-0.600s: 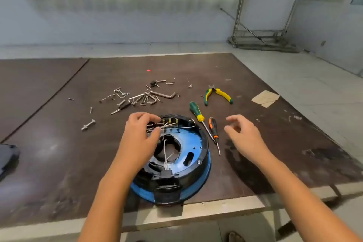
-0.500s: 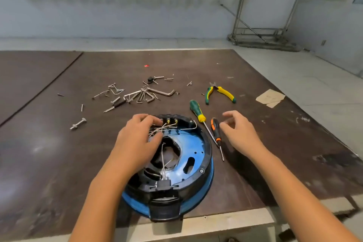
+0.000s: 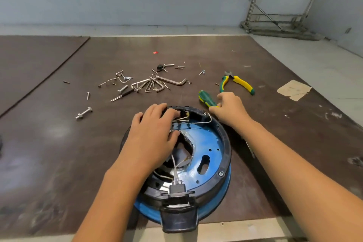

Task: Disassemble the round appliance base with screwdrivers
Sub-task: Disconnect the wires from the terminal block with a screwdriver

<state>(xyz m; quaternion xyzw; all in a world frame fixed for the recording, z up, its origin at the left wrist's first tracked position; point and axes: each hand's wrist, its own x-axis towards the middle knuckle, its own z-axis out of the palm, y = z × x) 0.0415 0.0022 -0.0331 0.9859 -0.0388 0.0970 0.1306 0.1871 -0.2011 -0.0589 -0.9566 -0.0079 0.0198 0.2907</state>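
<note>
Left hand (image 3: 151,135) covers thin wires (image 3: 200,122) at the round blue base's (image 3: 208,143) 12 o'clock, grip unclear. Right hand (image 3: 228,108) clasps the green-handled screwdriver (image 3: 205,98) at 1 o'clock.

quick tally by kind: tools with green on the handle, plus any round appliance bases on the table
green-handled screwdriver: 1
green-and-yellow pliers: 1
round appliance base: 1
Total: 3
</note>
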